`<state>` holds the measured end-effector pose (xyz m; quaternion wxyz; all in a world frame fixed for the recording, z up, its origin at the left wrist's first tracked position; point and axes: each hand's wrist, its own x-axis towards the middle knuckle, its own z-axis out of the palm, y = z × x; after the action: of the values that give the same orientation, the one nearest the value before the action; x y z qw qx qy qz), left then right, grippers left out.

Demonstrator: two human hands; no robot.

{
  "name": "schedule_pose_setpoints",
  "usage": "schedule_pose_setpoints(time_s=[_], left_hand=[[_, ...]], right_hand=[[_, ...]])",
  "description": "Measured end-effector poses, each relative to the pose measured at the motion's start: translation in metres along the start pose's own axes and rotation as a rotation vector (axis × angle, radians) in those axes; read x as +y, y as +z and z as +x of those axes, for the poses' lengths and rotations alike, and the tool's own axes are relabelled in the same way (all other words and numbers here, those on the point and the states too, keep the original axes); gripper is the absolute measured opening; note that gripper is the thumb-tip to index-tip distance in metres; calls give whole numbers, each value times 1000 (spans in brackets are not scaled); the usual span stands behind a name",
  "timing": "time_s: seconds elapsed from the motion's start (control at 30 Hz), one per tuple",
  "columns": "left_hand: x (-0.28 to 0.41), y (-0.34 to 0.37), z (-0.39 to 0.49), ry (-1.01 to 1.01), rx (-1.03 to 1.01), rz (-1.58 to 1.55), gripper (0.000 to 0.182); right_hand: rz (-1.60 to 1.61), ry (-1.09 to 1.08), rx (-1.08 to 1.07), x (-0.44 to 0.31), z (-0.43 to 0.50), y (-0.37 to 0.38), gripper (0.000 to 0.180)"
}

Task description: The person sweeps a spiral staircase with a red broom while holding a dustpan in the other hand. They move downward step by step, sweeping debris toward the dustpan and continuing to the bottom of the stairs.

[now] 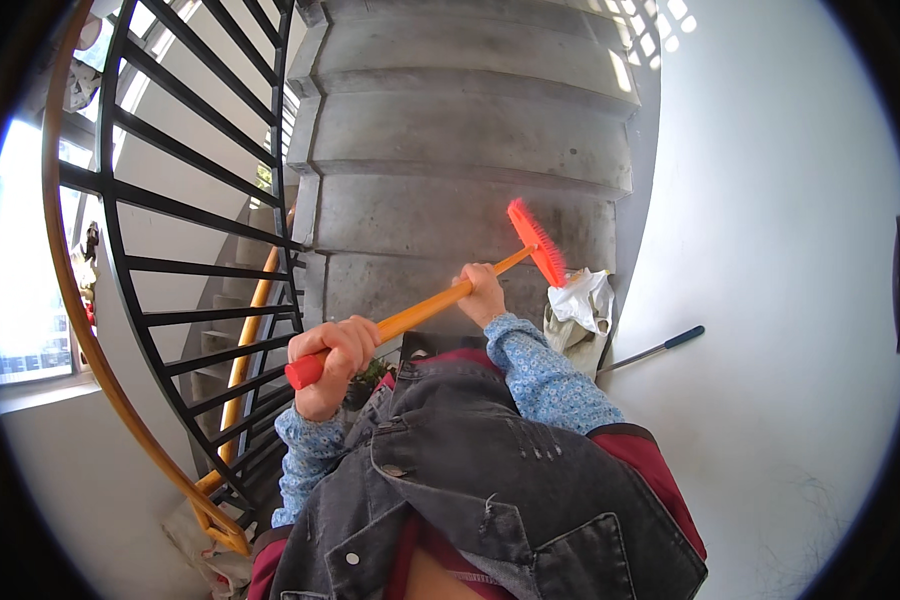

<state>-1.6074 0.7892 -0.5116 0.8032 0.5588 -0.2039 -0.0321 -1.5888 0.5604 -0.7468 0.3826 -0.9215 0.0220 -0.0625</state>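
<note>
Both of my hands grip the orange handle [424, 307] of a broom that slants across my body. My left hand [335, 362] is wrapped around it close to the red end cap [305, 370]. Farther along toward the head, my right hand [482, 292] closes on the shaft. The red-orange broom head [538, 241] with its bristles is over a grey concrete step [427, 214] on the right side of the stair; whether the bristles touch the step I cannot tell. Just below the head's near end stands a bag with a white plastic bag [583, 300] on top.
Black metal railing [195, 154] with a wooden handrail [82, 322] borders the stairs on the left. A white wall [765, 225] runs along the right. Against it leans a rod with a dark blue grip [684, 337]. A potted plant [371, 375] sits near my feet.
</note>
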Motion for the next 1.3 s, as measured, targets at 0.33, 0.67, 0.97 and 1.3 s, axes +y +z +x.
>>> schedule_pose_setpoints(time_s=[0.33,0.67,0.97,1.3], left_hand=[[99,-7,-13,331,-127,86,45],[-36,12,11,-48,-192,19,21],[18,-3,1,30,-212,474,19],[83,-43,-21,124,-265,191,36]], right_hand=[[290,-120,-287,-109,-29,1,20],[15,105,417,11,19,-29,22],[281,-57,246,-42,43,64,22],[111,-126,36,-113,1,2,28]])
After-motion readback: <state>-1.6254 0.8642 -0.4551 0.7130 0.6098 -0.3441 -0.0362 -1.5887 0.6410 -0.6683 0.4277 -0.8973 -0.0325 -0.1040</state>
